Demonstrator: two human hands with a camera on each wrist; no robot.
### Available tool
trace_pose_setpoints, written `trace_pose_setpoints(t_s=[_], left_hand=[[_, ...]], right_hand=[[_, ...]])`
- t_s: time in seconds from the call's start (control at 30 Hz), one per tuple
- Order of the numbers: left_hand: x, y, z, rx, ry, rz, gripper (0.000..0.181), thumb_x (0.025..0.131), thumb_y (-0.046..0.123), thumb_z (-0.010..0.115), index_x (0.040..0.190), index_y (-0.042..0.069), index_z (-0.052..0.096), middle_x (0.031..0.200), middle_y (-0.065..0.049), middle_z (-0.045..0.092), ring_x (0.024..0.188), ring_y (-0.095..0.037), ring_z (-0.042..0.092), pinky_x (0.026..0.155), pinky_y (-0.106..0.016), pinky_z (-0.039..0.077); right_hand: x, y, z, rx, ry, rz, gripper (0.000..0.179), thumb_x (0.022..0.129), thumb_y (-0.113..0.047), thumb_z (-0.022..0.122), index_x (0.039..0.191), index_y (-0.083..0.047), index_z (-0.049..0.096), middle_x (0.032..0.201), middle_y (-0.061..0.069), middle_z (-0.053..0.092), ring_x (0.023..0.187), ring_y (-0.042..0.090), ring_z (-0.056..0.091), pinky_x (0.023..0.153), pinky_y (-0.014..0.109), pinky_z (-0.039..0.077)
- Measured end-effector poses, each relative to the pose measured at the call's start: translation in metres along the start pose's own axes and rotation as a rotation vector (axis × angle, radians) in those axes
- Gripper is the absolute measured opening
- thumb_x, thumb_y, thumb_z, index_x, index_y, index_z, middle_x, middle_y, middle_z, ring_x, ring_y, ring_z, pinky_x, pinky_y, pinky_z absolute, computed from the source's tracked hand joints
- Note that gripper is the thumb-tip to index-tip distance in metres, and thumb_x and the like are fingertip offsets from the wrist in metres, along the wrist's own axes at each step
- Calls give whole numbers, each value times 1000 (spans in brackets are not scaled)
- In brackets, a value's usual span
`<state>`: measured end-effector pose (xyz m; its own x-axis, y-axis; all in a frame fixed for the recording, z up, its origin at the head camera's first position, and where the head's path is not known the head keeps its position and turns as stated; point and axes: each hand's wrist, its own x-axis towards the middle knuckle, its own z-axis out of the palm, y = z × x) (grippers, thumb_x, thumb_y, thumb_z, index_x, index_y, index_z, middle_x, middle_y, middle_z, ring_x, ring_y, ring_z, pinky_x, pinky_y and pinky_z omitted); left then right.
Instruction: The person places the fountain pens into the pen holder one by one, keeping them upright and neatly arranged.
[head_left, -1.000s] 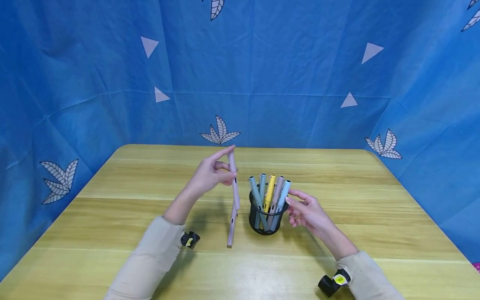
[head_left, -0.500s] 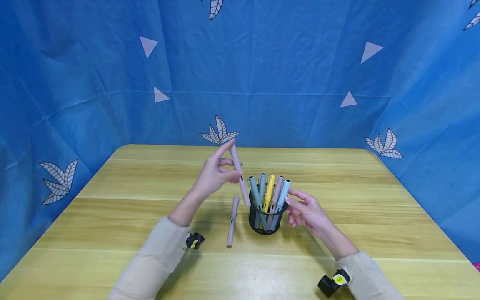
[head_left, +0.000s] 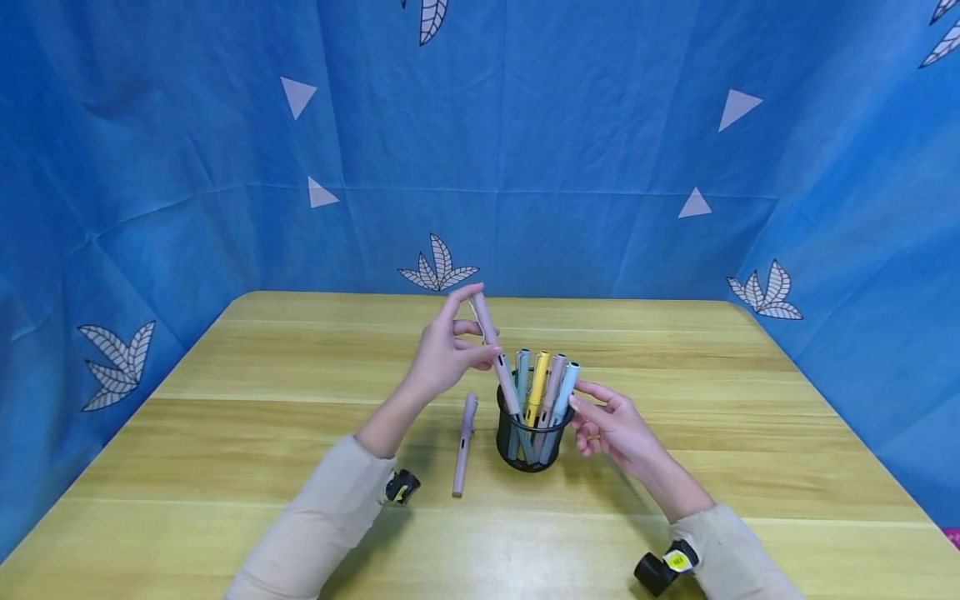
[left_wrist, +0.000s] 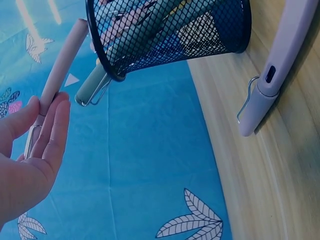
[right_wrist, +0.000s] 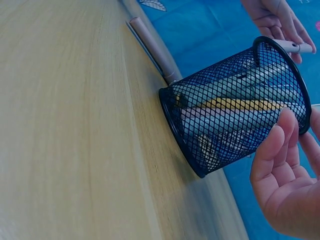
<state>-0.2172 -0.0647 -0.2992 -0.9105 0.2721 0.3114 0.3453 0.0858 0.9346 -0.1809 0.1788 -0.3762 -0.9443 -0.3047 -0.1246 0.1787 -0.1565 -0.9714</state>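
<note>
My left hand (head_left: 442, 358) pinches a pale purple capped pen (head_left: 487, 321) between thumb and fingers, its index fingertip on the top end. The pen slants, its lower end at the left rim of a black mesh pen holder (head_left: 506, 442). In the left wrist view, that pen's tip (left_wrist: 75, 37) is beside the holder's rim. My right hand (head_left: 618, 425) grips the holder's right rim with thumb and fingers. Inside stand several pens, among them a yellow one (head_left: 537, 390), a light blue one (head_left: 566, 390) and a purple one (head_left: 553, 385); the left teal ones are partly hidden.
Another pale purple pen (head_left: 462, 450) lies on the wooden table (head_left: 262, 417), left of the holder. A blue patterned cloth (head_left: 570, 150) hangs behind the table and at its sides. Each wrist wears a small black camera.
My left hand has carried the purple pen rightward, away from above the pen on the table and over to the holder's left rim. The right hand and holder have stayed in place.
</note>
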Motion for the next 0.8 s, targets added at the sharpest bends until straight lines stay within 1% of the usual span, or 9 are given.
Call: trace_pose_setpoints(t_s=[0.1,0.2,0.3,0.47,0.63,0.73,0.8], left_hand=[[0,-1,3,35,3,29,75,75,-7,66,136,21,32,86,-17,62,64,-25,64,59,-38,54],[-1,-2,7,82,4,54,74,75,-7,67,135,18,33,84,-15,61,62,-24,64,58,-34,54],[-3,-4,10,116,0,66,73,74,-7,67,135,17,34,83,-15,61,62,-26,64,56,-31,54],[-6,-5,14,178,2,96,73,73,-5,69,134,17,35,83,-13,60,58,-24,62,53,-28,53],[-8,-9,16,275,6,143,71,72,-2,71,133,14,38,84,-11,61,56,-19,61,51,-24,51],[-10,-11,17,311,-3,149,68,73,-1,71,131,11,40,85,-11,60,54,-20,59,48,-24,50],[-10,-12,18,317,-12,145,66,73,-1,71,131,10,40,85,-11,59,53,-19,59,48,-24,50]], right_hand=[[1,0,0,0,4,0,56,91,-16,52,137,4,25,65,2,55,48,10,52,47,21,46],[1,0,0,-2,11,2,56,91,-15,52,137,3,25,65,2,55,48,10,52,47,22,47],[1,0,0,-7,16,4,57,91,-16,52,137,4,25,65,2,54,48,10,51,47,22,47],[0,0,0,-4,16,3,58,91,-16,52,137,4,24,65,3,54,47,10,51,47,21,47],[0,0,0,6,22,3,58,91,-15,52,137,4,24,64,2,55,47,10,52,46,21,47],[0,0,0,2,25,6,57,91,-14,51,137,3,24,64,2,55,47,10,52,46,21,47],[0,0,0,-1,30,9,56,91,-14,50,137,3,24,64,2,55,46,10,51,46,21,46]])
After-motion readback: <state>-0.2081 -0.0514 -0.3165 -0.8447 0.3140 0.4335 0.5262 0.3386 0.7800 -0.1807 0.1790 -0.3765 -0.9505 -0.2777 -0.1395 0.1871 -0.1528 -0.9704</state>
